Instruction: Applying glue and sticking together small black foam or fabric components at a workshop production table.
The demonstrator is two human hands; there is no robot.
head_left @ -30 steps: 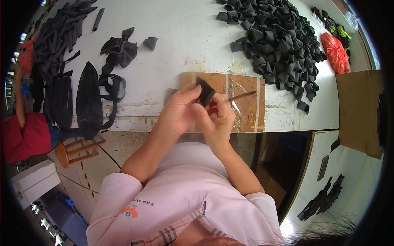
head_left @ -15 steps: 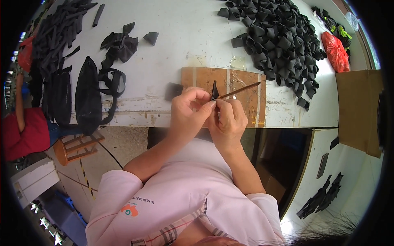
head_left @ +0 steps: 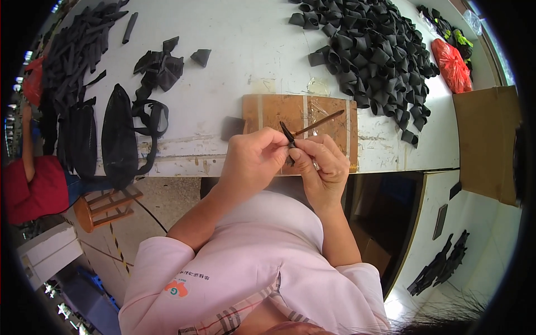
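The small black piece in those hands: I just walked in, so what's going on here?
The wearer's left hand and right hand both pinch the small black piece over a brown board. A thin brown stick slants out beside the piece; whether a hand also holds it is unclear. A heap of black pieces lies farther right on the white table.

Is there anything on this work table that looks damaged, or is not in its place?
Yes, slightly. The front part of the white table looks scuffed and stained brown, unlike the cleaner far part. Also, one dark piece lies alone, apart from the small cluster to its left.
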